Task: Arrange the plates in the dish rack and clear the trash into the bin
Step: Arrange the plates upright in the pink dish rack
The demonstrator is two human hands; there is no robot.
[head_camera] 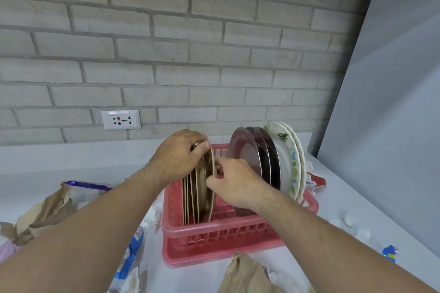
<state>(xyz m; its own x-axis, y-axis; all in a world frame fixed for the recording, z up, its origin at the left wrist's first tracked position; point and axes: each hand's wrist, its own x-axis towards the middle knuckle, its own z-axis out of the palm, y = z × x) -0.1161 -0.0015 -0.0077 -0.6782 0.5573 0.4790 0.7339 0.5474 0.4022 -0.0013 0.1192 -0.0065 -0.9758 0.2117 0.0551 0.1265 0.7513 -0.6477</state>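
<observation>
Several thin tan disposable plates (198, 194) stand upright at the left end of the red plastic dish rack (221, 233). Left hand (177, 156) grips their top rims, right hand (234, 182) pinches the outermost edge. Likely light and bendy; hold by rims.

White wall socket (121, 119) on pale brick wall (214, 43) — grey countertop (352, 195) below

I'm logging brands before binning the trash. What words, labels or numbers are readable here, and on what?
Nothing reads clearly.
Wall socket: label strip along its top, too blurred to read.
Blue packet: white printed patch, too small.
Red packet: white label, blurred.
Purple wrapper: print unreadable.
</observation>
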